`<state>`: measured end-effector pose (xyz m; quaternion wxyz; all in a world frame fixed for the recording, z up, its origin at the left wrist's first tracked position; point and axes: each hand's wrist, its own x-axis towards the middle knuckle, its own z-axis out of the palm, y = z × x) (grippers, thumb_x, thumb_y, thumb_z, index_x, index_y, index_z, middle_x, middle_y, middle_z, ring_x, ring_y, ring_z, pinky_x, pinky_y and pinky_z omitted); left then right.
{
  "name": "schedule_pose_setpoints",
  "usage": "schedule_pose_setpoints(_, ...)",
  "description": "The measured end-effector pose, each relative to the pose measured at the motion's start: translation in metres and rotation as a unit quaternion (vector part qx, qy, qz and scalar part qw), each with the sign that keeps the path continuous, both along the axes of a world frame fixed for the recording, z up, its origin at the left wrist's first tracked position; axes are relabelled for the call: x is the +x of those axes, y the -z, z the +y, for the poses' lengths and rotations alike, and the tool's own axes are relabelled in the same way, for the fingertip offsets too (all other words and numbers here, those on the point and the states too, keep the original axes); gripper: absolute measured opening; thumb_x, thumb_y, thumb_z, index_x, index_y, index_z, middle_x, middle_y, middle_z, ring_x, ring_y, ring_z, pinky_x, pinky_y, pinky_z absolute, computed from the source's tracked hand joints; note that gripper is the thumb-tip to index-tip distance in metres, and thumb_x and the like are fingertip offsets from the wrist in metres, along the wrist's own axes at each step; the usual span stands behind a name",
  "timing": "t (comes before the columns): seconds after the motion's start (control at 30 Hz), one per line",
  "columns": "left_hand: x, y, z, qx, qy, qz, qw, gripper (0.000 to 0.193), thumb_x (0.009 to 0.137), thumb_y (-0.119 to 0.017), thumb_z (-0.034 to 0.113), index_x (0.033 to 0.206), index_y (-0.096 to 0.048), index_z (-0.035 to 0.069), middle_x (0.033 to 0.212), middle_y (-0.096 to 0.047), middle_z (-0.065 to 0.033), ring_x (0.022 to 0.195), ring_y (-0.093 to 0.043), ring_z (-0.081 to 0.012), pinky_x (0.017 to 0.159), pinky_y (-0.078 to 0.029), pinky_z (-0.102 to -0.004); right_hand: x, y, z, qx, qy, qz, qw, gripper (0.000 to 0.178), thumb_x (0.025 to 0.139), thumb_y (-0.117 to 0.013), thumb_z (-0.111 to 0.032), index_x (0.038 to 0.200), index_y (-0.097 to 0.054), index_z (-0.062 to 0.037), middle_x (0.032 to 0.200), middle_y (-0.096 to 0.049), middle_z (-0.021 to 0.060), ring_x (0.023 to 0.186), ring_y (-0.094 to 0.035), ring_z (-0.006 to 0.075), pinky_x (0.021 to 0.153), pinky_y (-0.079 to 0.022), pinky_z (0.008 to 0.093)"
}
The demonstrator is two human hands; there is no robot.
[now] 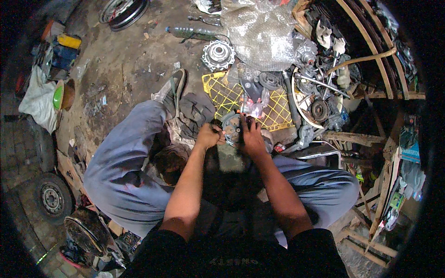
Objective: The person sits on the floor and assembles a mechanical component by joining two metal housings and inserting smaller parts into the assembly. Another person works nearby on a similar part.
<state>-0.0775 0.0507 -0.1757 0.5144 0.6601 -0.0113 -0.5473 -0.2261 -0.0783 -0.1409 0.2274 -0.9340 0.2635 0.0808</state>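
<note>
Looking down, we find the round metal part (231,129) between our hands, near the yellow crate (283,126), with no clear long axis. Our left hand (210,135) curls at its left rim, our right hand (253,139) reaches to its right; neither looks nearer, and we cannot tell whether either grips.

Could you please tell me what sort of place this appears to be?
Probably a vehicle repair workshop: there is a wheel with a tyre at the left, a round metal hub ahead, and metal parts piled at the right.
</note>
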Motion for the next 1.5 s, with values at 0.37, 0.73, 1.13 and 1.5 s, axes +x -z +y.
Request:
schedule_pose_setpoints(0.37,-0.004,0.02,0.005,-0.022,-0.037,-0.019,0.999,0.013,0.086,-0.067,-0.001,0.077,-0.062,-0.01,0.07,-0.064,-0.0149,0.059,-0.064,-0.0206,0.05,-0.052,-0.0339,0.003,-0.005,0.003,0.011,-0.001,-0.011,1.0,0.113,0.068,-0.084,-0.026,0.152,-0.013,0.0006,0.141,-0.035,0.0302,0.122,-0.04,0.05,0.099,-0.043,0.0527)
schedule_pose_setpoints(0.73,-0.005,0.015,0.004,0.056,0.061,-0.188,0.979,0.011,0.084,-0.07,0.003,0.078,-0.065,-0.005,0.064,-0.064,-0.0117,0.056,-0.064,-0.0177,0.051,-0.051,-0.0326,0.007,-0.004,0.009,0.004,0.029,-0.015,0.999,0.108,0.068,-0.079,-0.016,0.153,-0.013,-0.0024,0.137,-0.038,0.0311,0.12,-0.043,0.0512,0.1,-0.042,0.0542)
schedule_pose_setpoints(1.13,-0.004,0.033,-0.002,0.064,-0.002,-0.115,0.991,0.024,0.078,-0.072,0.015,0.095,-0.061,0.001,0.095,-0.069,-0.0155,0.083,-0.067,-0.0246,0.077,-0.052,-0.0374,-0.002,0.012,0.0,0.161,0.078,-0.159,0.971,0.099,0.068,-0.074,-0.006,0.152,-0.023,-0.0135,0.138,-0.04,0.0279,0.124,-0.042,0.0488,0.104,-0.038,0.0534)
schedule_pose_setpoints(1.5,-0.023,0.003,-0.085,0.36,-0.113,-0.284,0.882,0.07,0.086,-0.053,0.061,0.117,-0.063,0.0,0.109,-0.064,-0.0287,0.108,-0.061,-0.0406,0.094,-0.046,-0.0485,0.035,0.071,-0.035,0.263,0.315,-0.264,0.873,0.032,0.096,-0.06,-0.03,0.104,-0.069,-0.0011,0.096,-0.071,0.017,0.091,-0.068,0.0301,0.086,-0.05,0.0396)
